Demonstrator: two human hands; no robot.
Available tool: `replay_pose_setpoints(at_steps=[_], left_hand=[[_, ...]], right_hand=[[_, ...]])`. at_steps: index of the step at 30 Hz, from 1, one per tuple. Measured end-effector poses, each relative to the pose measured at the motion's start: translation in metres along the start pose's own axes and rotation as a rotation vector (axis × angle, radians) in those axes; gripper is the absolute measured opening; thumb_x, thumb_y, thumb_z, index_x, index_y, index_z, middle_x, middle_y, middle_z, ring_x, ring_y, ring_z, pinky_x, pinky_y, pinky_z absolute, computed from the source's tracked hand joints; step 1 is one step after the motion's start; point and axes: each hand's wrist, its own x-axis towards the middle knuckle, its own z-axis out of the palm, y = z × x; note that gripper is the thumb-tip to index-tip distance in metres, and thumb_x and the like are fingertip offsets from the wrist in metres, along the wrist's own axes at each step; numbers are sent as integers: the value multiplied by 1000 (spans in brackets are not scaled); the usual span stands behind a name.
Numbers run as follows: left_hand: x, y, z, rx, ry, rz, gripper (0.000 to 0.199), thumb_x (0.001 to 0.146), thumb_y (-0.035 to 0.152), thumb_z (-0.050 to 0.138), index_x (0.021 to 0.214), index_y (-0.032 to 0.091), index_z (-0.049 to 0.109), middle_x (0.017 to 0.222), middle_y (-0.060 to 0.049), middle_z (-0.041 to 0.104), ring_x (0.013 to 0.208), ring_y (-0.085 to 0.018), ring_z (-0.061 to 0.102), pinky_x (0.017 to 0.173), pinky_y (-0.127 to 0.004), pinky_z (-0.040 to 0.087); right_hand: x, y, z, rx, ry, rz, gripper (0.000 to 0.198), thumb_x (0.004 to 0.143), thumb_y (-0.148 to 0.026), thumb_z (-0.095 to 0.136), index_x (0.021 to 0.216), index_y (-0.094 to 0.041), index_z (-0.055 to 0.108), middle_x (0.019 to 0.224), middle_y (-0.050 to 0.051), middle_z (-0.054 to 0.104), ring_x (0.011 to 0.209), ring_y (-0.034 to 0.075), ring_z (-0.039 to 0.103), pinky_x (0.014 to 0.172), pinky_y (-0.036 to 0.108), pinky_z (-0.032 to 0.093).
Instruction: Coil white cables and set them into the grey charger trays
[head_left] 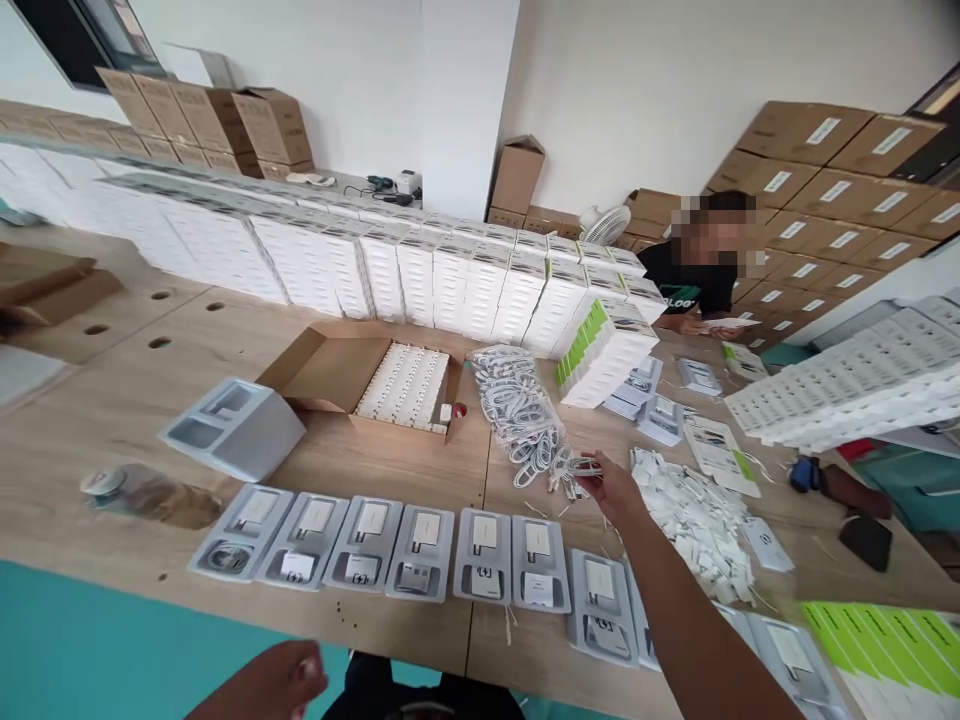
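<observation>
My right hand (pixel 616 490) reaches over the table with its fingers closed on a coiled white cable (pixel 579 466). That cable is beside a large heap of coiled white cables (pixel 517 405) in clear plastic. Low at the left, just off the table's near edge, my left hand (pixel 281 675) is slightly blurred, with its fingers curled in and nothing visible in them. A row of grey plastic trays (pixel 397 530) lies along the near side. Each tray I can see fully has a white block in its upper pocket; the leftmost tray (pixel 232 530) has a coiled cable in its lower pocket.
An open cardboard box (pixel 315 370) contains rows of white pieces. Stacked grey trays (pixel 240 430) stand left of it. A pile of small white items (pixel 690 510) lies by my right forearm. White boxes (pixel 450 280) form a wall behind. A co-worker (pixel 694 270) sits at the far right.
</observation>
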Motion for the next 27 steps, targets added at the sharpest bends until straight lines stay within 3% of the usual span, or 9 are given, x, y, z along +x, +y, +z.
replay_pose_setpoints(at_steps=[5, 8, 11, 14, 17, 19, 22, 24, 27], left_hand=[[36, 119, 45, -327, -222, 335, 39, 85, 57, 52, 92, 22, 68, 98, -7, 69, 93, -22, 62, 79, -32, 47], [59, 162, 75, -685, -140, 413, 40, 86, 54, 55, 110, 22, 64, 111, -10, 66, 109, -23, 58, 88, -35, 46], [75, 176, 82, -981, -29, 395, 45, 87, 53, 55, 118, 19, 58, 111, -12, 65, 99, -22, 62, 80, -33, 49], [71, 179, 72, -908, 6, 346, 45, 86, 55, 56, 110, 17, 57, 101, -10, 67, 80, -18, 65, 66, -29, 50], [56, 189, 66, -620, -91, 393, 41, 88, 56, 51, 96, 16, 57, 79, -4, 64, 64, -16, 60, 55, -27, 46], [48, 198, 67, -431, -177, 430, 34, 89, 50, 51, 87, 16, 57, 71, -2, 61, 59, -13, 55, 53, -25, 41], [45, 206, 74, -350, -218, 442, 22, 86, 36, 58, 92, 16, 57, 73, -1, 63, 60, -10, 53, 57, -25, 39], [45, 207, 77, -445, -210, 434, 25, 85, 35, 60, 100, 17, 53, 79, -2, 66, 64, -11, 57, 59, -25, 38], [45, 201, 77, -636, -266, 398, 29, 88, 45, 57, 97, 19, 47, 85, -6, 68, 69, -14, 64, 54, -22, 36]], right_hand=[[-110, 32, 69, 325, -127, -26, 23, 80, -37, 70, 96, -21, 67, 98, 5, 72, 97, 19, 67, 88, 34, 58], [-177, 67, 117, 337, -203, -38, 30, 80, -44, 70, 100, -22, 68, 101, 7, 72, 102, 25, 66, 89, 42, 57], [-212, 86, 135, 29, -346, -154, 34, 83, -49, 65, 105, -22, 69, 106, 8, 70, 104, 28, 63, 93, 45, 52], [-210, 83, 120, -309, -401, -335, 29, 85, -50, 61, 94, -24, 71, 103, 8, 67, 97, 26, 61, 88, 41, 51], [-193, 66, 97, -427, -360, -399, 31, 81, -51, 65, 95, -23, 69, 98, 8, 66, 89, 25, 61, 81, 38, 50], [-185, 53, 88, -344, -505, -293, 39, 79, -52, 66, 105, -23, 67, 91, 6, 67, 81, 24, 63, 74, 37, 51], [-182, 40, 85, -110, -825, -77, 39, 83, -54, 61, 104, -22, 66, 75, 1, 66, 59, 19, 62, 58, 34, 49], [-182, 36, 85, -12, -814, -63, 34, 83, -52, 63, 93, -20, 68, 69, -1, 64, 52, 15, 57, 54, 29, 45], [-177, 36, 82, 53, -642, -117, 29, 78, -46, 71, 86, -18, 70, 65, -2, 61, 53, 10, 48, 53, 24, 38]])
